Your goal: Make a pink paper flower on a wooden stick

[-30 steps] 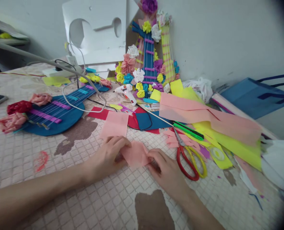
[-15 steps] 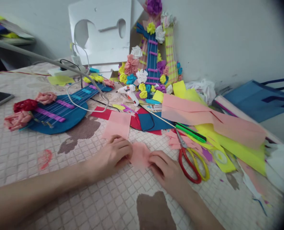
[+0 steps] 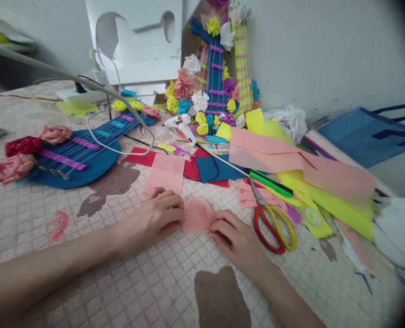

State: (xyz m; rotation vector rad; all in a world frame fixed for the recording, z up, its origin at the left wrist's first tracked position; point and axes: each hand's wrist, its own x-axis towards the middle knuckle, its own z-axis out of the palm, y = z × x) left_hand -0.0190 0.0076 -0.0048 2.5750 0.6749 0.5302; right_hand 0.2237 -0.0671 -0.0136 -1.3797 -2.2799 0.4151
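A small rounded piece of pink fabric (image 3: 198,215) is held flat just over the table between my two hands. My left hand (image 3: 163,213) pinches its left edge, fingers curled and closed. On the opposite edge, my right hand (image 3: 231,232) grips it between thumb and fingers. Beyond my left hand lies a pink fabric square (image 3: 165,172), partly over a red strip (image 3: 141,158). Scissors with one red and one yellow handle (image 3: 270,228) rest close to my right hand, beside a green utility knife (image 3: 270,183).
A blue felt guitar with fabric roses (image 3: 83,157) lies at left, a white cable looping over it. A white glue gun (image 3: 184,127) sits behind the scraps. Decorated guitars (image 3: 216,77) lean on the wall. Pink sheets (image 3: 291,164) and yellow sheets (image 3: 342,209) pile up at right.
The view has shifted slightly, so the scene sits a little higher and further left. The pink piece, blurred before, now appears sharp and flatter; both hands keep hold of it.
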